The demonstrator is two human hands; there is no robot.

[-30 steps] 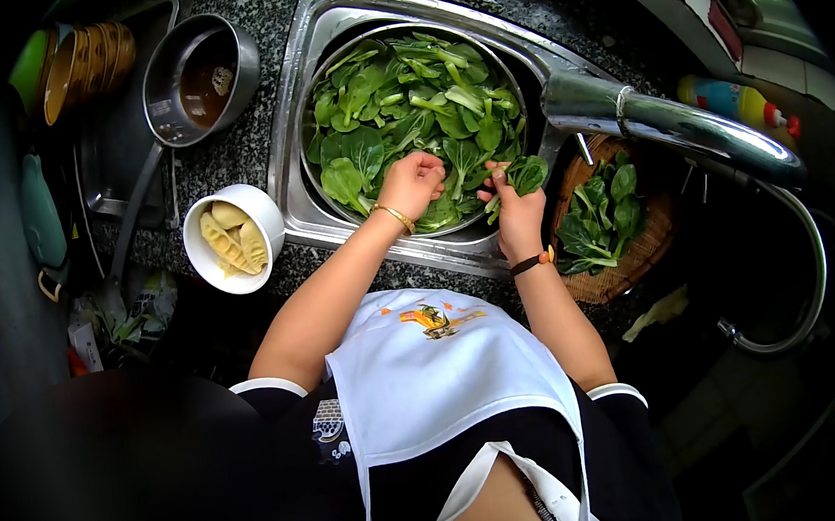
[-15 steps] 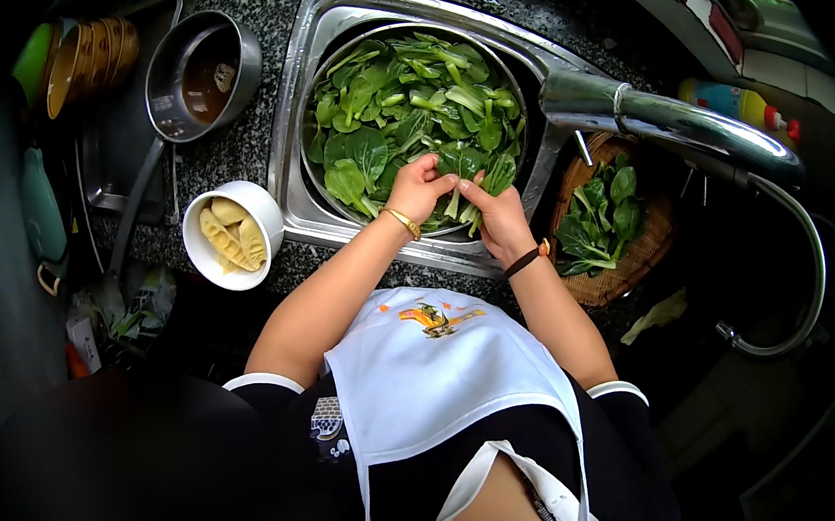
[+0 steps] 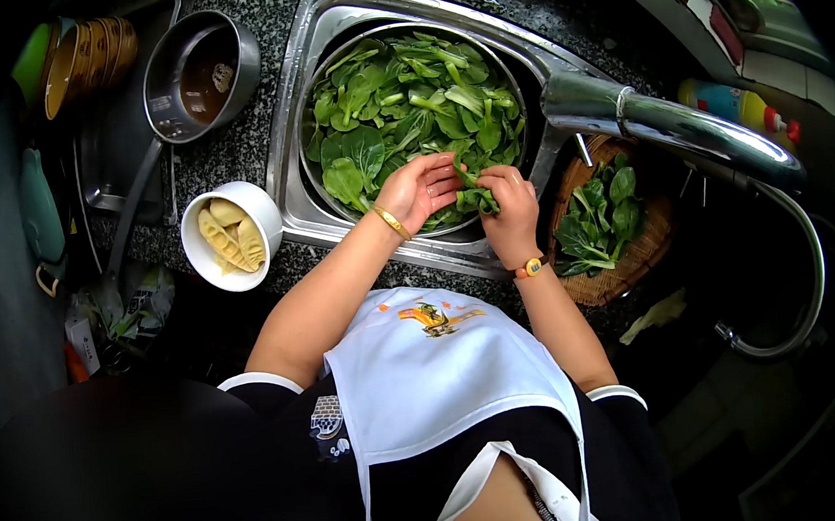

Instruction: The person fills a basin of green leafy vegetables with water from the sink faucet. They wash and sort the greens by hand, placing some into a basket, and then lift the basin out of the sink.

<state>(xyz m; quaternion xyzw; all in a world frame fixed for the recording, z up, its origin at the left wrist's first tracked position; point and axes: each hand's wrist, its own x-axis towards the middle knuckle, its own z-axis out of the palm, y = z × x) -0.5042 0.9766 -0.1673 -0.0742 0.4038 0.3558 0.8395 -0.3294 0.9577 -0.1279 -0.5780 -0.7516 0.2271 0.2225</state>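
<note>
A round metal basin (image 3: 313, 176) full of leafy greens (image 3: 358, 100) sits in the sink. Over its near edge, my right hand (image 3: 511, 213) grips a small bunch of leafy greens (image 3: 473, 197), bent and folded between the fingers. My left hand (image 3: 420, 191) is beside it, palm turned partly up and fingers stretched toward the bunch. Whether those fingertips touch the leaves, I cannot tell. To the right, more leafy greens (image 3: 600, 217) lie in a woven basket (image 3: 650, 239).
A chrome faucet (image 3: 670, 127) reaches over the sink (image 3: 285, 163) from the right. On the left stand a white bowl (image 3: 267, 213) of pale yellow pieces and a long-handled saucepan (image 3: 250, 74) with brown liquid. A loose leaf (image 3: 656, 316) lies below the basket.
My left hand has let go of the greens and unfolded its fingers. My right hand has rotated, its back now turned up, with the greens bunched in it.
</note>
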